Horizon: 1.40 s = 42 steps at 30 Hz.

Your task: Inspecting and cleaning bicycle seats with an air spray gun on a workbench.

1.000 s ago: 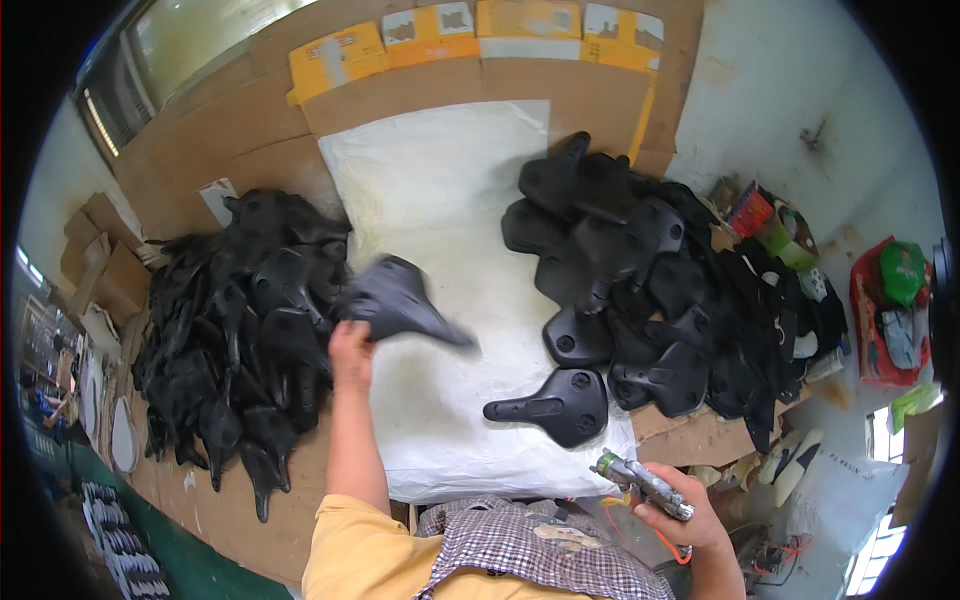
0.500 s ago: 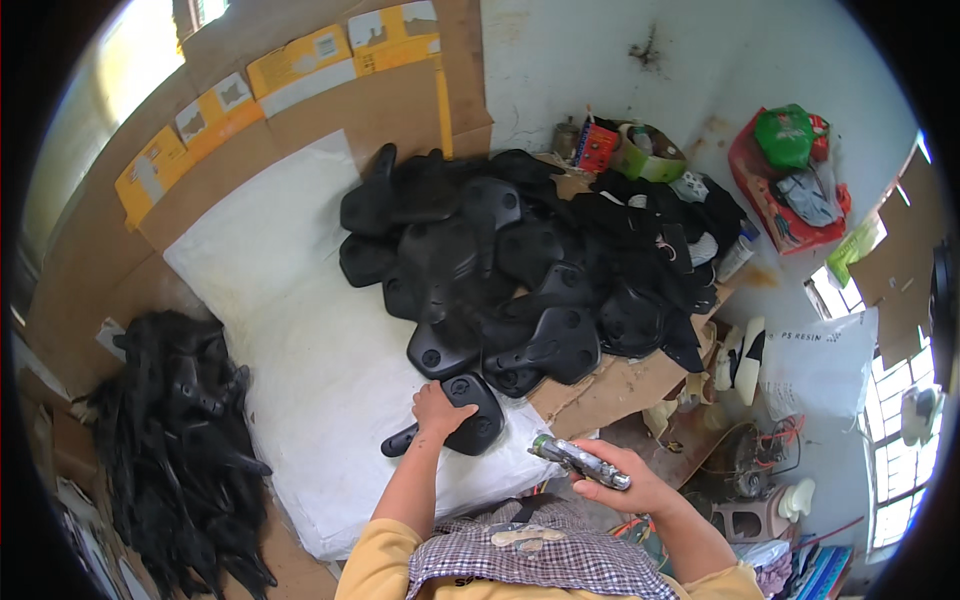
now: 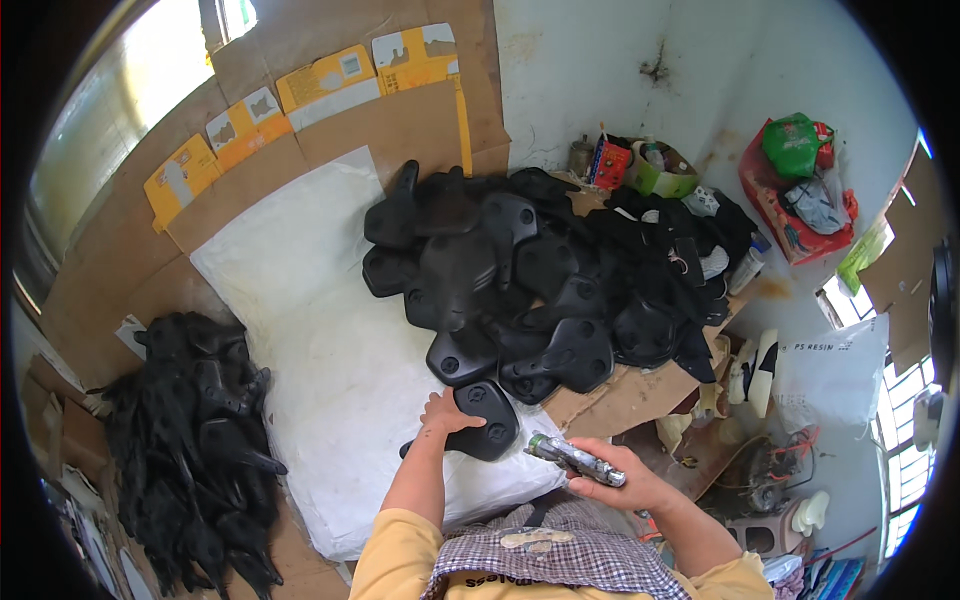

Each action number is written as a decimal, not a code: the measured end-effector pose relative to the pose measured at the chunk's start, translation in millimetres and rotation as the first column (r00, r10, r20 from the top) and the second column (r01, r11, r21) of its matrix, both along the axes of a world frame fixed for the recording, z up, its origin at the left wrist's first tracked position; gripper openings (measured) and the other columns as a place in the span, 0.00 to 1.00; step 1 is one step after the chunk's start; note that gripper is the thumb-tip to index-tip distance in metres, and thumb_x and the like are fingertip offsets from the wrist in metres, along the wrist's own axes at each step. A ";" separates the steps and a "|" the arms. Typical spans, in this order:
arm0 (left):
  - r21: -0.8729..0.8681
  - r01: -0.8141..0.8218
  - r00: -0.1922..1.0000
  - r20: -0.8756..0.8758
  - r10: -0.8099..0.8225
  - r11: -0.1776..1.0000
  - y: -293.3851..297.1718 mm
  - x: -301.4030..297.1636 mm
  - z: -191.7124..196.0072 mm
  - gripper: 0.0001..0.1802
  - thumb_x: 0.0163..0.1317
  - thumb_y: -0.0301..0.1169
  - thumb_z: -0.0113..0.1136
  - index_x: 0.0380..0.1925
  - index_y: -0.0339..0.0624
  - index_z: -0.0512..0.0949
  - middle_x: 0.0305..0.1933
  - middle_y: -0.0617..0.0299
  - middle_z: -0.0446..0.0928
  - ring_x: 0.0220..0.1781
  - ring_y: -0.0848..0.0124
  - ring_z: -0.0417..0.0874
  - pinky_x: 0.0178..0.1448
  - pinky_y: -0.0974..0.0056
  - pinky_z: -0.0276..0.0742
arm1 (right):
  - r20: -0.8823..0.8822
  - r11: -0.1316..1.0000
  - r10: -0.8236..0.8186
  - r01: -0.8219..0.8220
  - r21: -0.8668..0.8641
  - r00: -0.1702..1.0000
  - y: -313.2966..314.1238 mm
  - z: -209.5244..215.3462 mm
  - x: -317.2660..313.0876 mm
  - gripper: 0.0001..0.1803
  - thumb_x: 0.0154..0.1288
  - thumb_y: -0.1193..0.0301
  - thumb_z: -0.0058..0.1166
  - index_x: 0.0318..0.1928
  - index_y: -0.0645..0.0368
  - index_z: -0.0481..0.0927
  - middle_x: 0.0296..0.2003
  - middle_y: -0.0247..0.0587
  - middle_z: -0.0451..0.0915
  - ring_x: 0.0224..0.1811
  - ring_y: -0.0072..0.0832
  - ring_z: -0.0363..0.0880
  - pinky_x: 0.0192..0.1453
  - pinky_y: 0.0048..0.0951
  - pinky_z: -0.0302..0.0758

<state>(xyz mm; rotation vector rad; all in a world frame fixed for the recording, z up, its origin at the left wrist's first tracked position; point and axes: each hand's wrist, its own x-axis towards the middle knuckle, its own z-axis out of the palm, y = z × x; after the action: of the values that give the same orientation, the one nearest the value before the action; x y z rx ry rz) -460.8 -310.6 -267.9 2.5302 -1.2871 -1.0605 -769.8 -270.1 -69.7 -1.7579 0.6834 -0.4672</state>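
Note:
My left hand (image 3: 446, 415) grips a black moulded plastic part (image 3: 488, 418) at the near edge of a white-covered work surface (image 3: 340, 440). Its thumb lies across the top face and the fingers curl over the far side. Two round recesses mark the wide end of this part. The narrow end is mostly hidden under my left wrist and forearm. My right hand (image 3: 622, 478) is closed round a stained, silver-grey, rod-shaped tool (image 3: 580, 461) with a greenish tip. That tip points left, just short of the part's right edge. The tool's exact kind cannot be made out.
Similar black parts form a large pile (image 3: 460, 270) beyond my hands. Another heap of black pieces (image 3: 195, 450) lies at left. Brown cardboard (image 3: 640, 405) sticks out at right. A green box (image 3: 665, 175) and a red bag (image 3: 770, 220) stand at the back right.
The view has shifted, so the scene sits farther right. The gap between the tool tip and the held part has narrowed. The part's narrow end is more covered by my left arm.

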 end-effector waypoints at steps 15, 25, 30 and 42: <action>-0.376 0.704 0.710 0.408 -0.574 0.603 -5.4 -29.7 3.6 0.45 0.35 0.33 0.70 0.60 0.53 0.64 0.57 0.56 0.66 0.64 0.54 0.62 0.63 0.45 0.58 | -0.090 0.967 -0.251 0.254 0.020 0.964 37.4 -32.9 -20.2 0.28 0.55 0.68 0.63 0.55 0.63 0.71 0.34 0.37 0.80 0.37 0.22 0.78 0.44 0.25 0.73; -0.543 -0.111 0.942 -0.324 -0.086 0.833 99.4 36.3 -37.3 0.46 0.38 0.29 0.69 0.62 0.47 0.60 0.51 0.47 0.71 0.53 0.52 0.74 0.55 0.58 0.72 | 0.024 0.977 -0.168 0.164 0.133 0.985 50.5 -28.4 16.9 0.30 0.57 0.64 0.59 0.56 0.68 0.68 0.33 0.39 0.77 0.35 0.24 0.77 0.44 0.27 0.75; -0.231 -0.662 0.574 -0.767 0.285 0.713 167.3 53.5 -65.6 0.22 0.38 0.26 0.68 0.39 0.37 0.80 0.36 0.62 0.79 0.39 0.69 0.77 0.46 0.63 0.74 | 0.024 0.993 -0.071 0.068 0.101 0.997 43.0 -30.6 44.6 0.28 0.57 0.69 0.59 0.56 0.67 0.68 0.33 0.38 0.79 0.35 0.22 0.77 0.43 0.25 0.74; -0.564 -0.809 0.586 -0.794 0.161 0.164 164.5 251.8 84.4 0.11 0.48 0.19 0.61 0.35 0.33 0.78 0.33 0.63 0.78 0.32 0.76 0.77 0.39 0.70 0.74 | -0.194 0.970 0.198 -0.221 -0.104 0.961 53.3 41.3 80.0 0.28 0.51 0.75 0.64 0.54 0.65 0.71 0.36 0.43 0.80 0.36 0.25 0.79 0.44 0.26 0.74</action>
<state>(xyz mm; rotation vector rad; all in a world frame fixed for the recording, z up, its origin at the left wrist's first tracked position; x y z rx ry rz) -209.0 -146.1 -183.5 1.3122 -0.4056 -0.5299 -689.7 -216.8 -28.3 -1.9841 0.5961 -0.2075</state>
